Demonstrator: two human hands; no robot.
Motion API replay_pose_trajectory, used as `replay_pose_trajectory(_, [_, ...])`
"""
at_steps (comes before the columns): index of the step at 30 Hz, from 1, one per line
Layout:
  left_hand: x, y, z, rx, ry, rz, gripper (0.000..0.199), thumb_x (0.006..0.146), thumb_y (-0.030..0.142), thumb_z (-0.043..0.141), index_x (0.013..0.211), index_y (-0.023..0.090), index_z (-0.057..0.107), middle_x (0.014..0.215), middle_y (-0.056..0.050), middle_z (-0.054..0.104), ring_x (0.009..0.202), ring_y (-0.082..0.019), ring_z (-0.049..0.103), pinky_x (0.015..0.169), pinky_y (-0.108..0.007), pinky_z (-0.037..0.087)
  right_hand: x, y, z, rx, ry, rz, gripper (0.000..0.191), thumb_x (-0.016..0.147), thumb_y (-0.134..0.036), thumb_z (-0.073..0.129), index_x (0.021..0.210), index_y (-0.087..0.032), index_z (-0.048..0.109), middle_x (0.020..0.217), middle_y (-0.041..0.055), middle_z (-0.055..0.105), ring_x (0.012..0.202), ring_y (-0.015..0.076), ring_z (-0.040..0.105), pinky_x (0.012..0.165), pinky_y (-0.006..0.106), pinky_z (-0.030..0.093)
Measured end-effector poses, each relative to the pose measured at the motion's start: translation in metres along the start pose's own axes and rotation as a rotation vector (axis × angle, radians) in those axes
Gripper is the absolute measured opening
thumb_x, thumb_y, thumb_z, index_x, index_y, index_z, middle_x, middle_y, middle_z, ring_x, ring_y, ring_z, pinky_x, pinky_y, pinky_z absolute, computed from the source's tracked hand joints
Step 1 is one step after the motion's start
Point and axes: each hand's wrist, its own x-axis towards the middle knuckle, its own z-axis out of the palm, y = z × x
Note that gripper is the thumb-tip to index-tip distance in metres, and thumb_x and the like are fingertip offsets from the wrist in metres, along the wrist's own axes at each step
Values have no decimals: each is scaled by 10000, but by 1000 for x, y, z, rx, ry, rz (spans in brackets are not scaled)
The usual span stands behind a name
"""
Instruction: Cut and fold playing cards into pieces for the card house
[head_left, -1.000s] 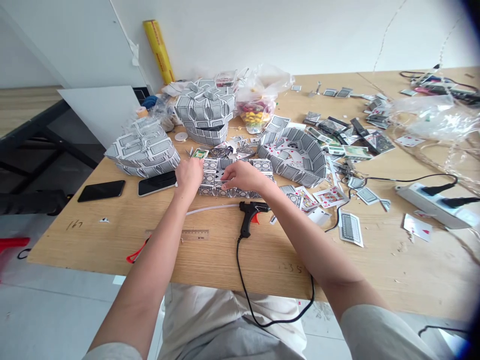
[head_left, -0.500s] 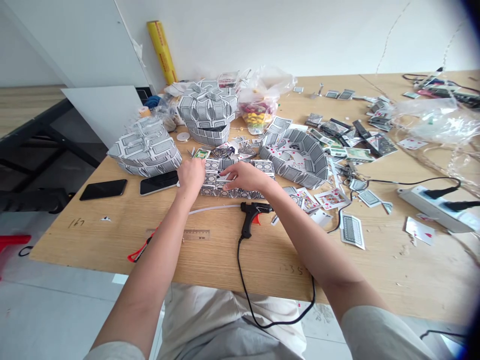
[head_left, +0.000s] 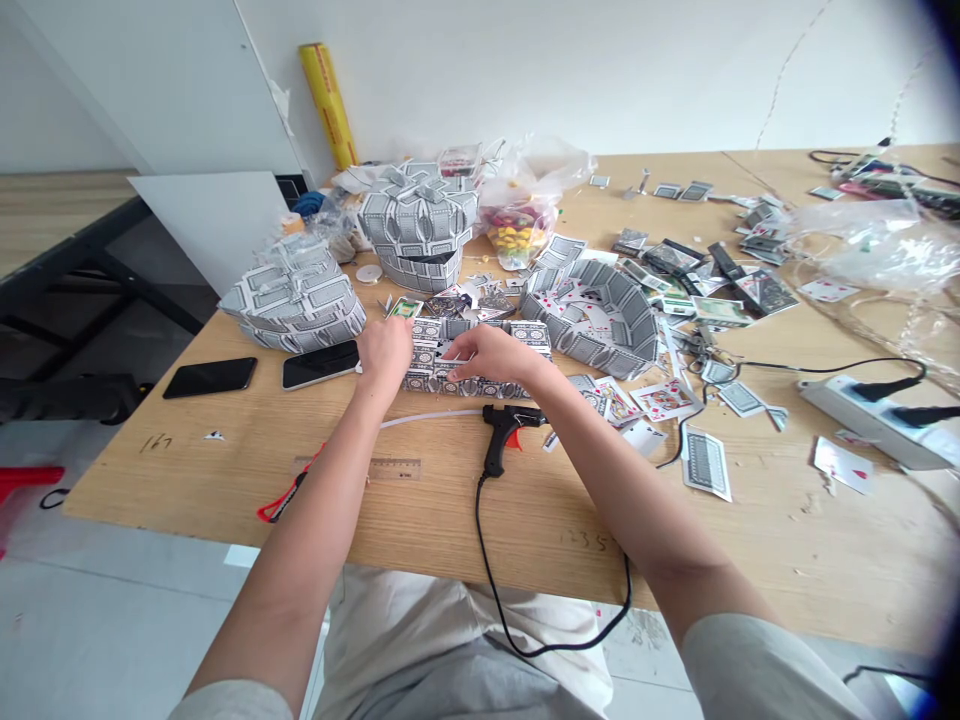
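1. Centrally, a low oblong card box [head_left: 480,345], built from dark-patterned playing cards, is sitting on the wooden table [head_left: 540,530], just below the middle of the frame.
2. Both hands are touching it. The left hand [head_left: 384,352] is pressing down at its left end, and the right hand [head_left: 491,355] is reaching across its top with curled fingers [head_left: 457,362]. Neither hand is clearly released, and I cannot tell whether either one is clenching anything.
3. Just beyond the left hand, a green-faced card [head_left: 405,308] is lying among paper scraps.
4. To the upper right of the box, a curved card tray [head_left: 592,320] is holding loose playing cards. At top centre, a clear plastic bag [head_left: 517,235] is holding colourful yellow and red items.
5. Two finished card structures are standing to the upper left: one lidded card box [head_left: 417,225] and one wide card box [head_left: 292,300].
6. Counted singly, two phones [head_left: 210,377] [head_left: 321,364] are lying left of the hands, and one hot glue gun [head_left: 499,440] is lying below them. One power strip [head_left: 874,420] is carrying two plugs at right.
7. Along the near table edge, the glue gun's black cord [head_left: 480,560] is dropping over the rim, while a red utility knife [head_left: 283,497] is lying close to that edge at lower left.
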Motion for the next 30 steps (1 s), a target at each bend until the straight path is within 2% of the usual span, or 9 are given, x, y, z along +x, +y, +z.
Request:
replay_pose_trajectory(7, [1, 0, 0, -4, -9, 0, 508, 1146, 381, 377, 1189, 120, 810, 1156, -246, 810, 1124, -350, 771, 970, -408, 566, -1, -1, 0, 0, -13, 10, 379, 746, -272, 901, 1107, -166, 853, 798, -23, 667, 714, 148, 582, 736, 287, 424])
replay_pose_trajectory(22, [1, 0, 1, 1, -12, 6, 519, 1143, 384, 366, 1203, 115, 806, 1161, -237, 813, 1136, -358, 769, 973, -416, 575, -2, -3, -1, -14, -2, 0, 345, 757, -256, 911, 1088, -177, 858, 924, 34, 757, 835, 193, 666, 785, 295, 470])
replay_pose_trajectory(30, [1, 0, 1, 1, -12, -6, 502, 1146, 372, 372, 1212, 121, 802, 1154, -226, 813, 1142, -371, 772, 972, -431, 582, -1, -2, -1, -16, -6, 2, 333, 774, -255, 908, 1093, -179, 856, 919, 32, 758, 845, 197, 676, 787, 298, 474])
